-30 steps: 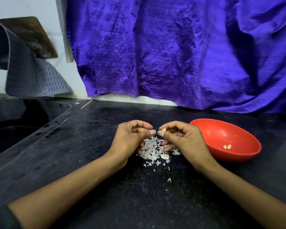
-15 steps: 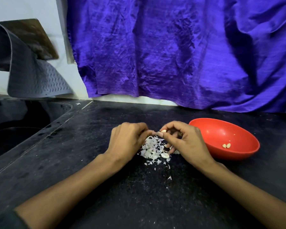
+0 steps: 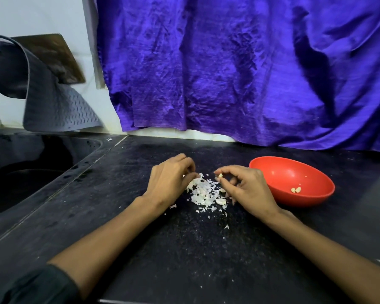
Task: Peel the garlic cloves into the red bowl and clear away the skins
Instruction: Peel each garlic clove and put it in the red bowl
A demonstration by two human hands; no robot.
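Garlic clove [image 3: 220,175], apparently peeled, sits pinched in the right hand [image 3: 248,189], at nine o'clock from the bowl [image 3: 272,170]. Two cloves [image 3: 296,190] already lie inside. Left hand [image 3: 169,183] fingers curl into the skins [image 3: 203,191]; several cloves and all skins remain.

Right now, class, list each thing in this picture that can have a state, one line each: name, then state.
Round red plastic bowl: upright on the black counter, two peeled cloves inside.
Small pale garlic clove: pinched in the right hand.
Left hand: fingers curled at the skins; what it holds is hidden.
Pile of white papery garlic skins: loose on the counter.
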